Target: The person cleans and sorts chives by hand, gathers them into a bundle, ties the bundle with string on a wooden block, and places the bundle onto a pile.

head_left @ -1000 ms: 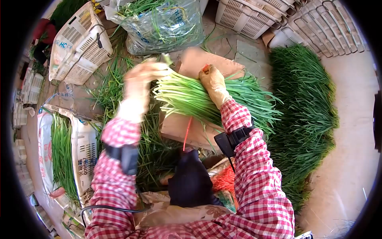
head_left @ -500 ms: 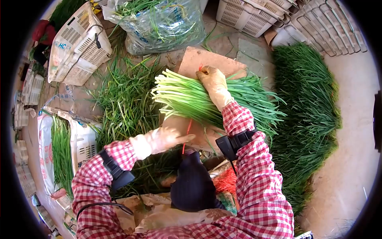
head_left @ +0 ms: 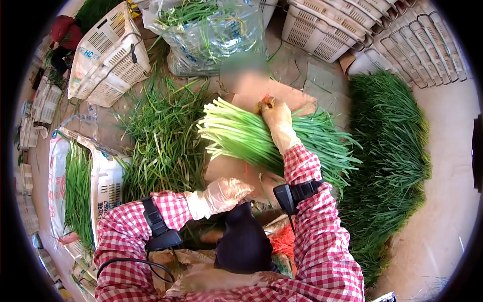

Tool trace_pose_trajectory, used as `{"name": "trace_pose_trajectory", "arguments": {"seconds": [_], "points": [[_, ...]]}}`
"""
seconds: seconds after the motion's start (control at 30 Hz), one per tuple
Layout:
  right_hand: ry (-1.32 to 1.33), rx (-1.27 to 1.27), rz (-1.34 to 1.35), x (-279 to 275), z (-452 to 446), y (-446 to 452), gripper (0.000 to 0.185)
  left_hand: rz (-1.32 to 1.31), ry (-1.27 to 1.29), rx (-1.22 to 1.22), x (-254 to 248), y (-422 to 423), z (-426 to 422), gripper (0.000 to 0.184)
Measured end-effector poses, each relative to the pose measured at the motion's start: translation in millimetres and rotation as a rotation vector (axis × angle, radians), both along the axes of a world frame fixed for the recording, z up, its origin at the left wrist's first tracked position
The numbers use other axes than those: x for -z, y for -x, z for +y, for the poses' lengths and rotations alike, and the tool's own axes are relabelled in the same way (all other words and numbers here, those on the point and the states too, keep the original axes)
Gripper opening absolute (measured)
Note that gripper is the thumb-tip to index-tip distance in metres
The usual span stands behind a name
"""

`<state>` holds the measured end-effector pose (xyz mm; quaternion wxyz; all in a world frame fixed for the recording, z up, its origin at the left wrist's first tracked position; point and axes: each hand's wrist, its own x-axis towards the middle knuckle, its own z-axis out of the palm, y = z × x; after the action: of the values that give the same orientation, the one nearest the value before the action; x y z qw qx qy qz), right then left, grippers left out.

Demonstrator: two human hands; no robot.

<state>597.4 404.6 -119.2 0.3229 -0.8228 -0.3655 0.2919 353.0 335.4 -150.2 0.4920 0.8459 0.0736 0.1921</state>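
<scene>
A thick bunch of garlic chives [head_left: 234, 132] lies across a tan board [head_left: 293, 91], pale stems to the left and green leaves to the right. My right hand [head_left: 275, 120] rests over the bunch, its fingers pinching one end of a red tie [head_left: 265, 98] at the far side. Below the near side, my left hand [head_left: 224, 195] is closed, and the other part of the red tie runs down toward its curled fingers. Its grip point is partly hidden. Both hands wear pale gloves. Several red ties [head_left: 283, 241] lie in a bundle near my lap.
A long pile of green chives [head_left: 387, 166] stands at the right. Loose leaves [head_left: 163, 136] cover the floor at left, beside a crate of chives [head_left: 108, 176]. A filled plastic bag [head_left: 216, 43] and white crates [head_left: 322, 30] stand behind. A person [head_left: 65, 38] is at far left.
My left hand has gone from stretched fingers to closed, moving slightly right beside the tie's lower part. My right hand keeps its pinch on the far end. The whole view has shifted slightly.
</scene>
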Motion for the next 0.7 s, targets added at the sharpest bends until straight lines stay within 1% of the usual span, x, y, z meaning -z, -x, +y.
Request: {"name": "trace_pose_trajectory", "arguments": {"seconds": [0.03,0.07,0.1,0.13,0.17,0.2,0.23,0.3,0.33,0.4,0.43,0.5,0.57,0.6,0.7], "points": [[-0.023,0.004,-0.046,1,-1,2,0.024,-0.077,0.182,-0.070,-8,-6,-2,0.022],[-0.049,0.004,-0.093,3,-4,5,0.023,0.034,0.941,-0.177,-18,-8,-5,0.017],[-0.077,0.001,-0.139,2,-6,9,0.023,0.086,1.020,-0.220,-40,-19,4,0.015],[-0.046,-0.026,-0.126,0,-8,13,0.022,0.137,1.102,-0.267,-63,-32,18,0.014],[-0.050,-0.051,-0.141,-7,-12,20,0.022,0.190,1.187,-0.316,-76,-42,25,0.013],[-0.052,-0.075,-0.155,-16,-18,28,0.021,0.077,1.202,-0.314,-75,-50,23,0.012],[-0.052,-0.096,-0.168,-21,-25,34,0.021,0.118,1.143,-0.347,-83,-59,20,0.012],[-0.144,-0.141,-0.098,-8,-40,38,0.019,-0.041,1.294,-0.327,-85,-64,20,0.013],[-0.187,-0.160,-0.060,-1,-43,38,0.019,-0.009,1.306,-0.385,-84,-68,19,0.011],[-0.249,-0.161,0.137,9,-47,34,0.018,0.064,1.329,-0.499,-81,-75,22,0.009],[-0.281,-0.160,0.237,11,-49,33,0.019,0.114,1.276,-0.572,-82,-76,27,0.010],[-0.238,-0.170,0.402,13,-45,27,0.019,0.218,1.157,-0.479,-72,-76,40,0.020],[-0.180,-0.189,0.523,13,-43,18,0.019,0.258,1.160,-0.447,-66,-77,51,0.022],[-0.157,-0.180,0.509,10,-43,17,0.019,0.277,1.162,-0.430,-65,-78,56,0.022],[-0.118,-0.260,0.476,-6,-44,9,0.017,0.363,1.210,-0.471,-68,-84,65,0.023]]}}
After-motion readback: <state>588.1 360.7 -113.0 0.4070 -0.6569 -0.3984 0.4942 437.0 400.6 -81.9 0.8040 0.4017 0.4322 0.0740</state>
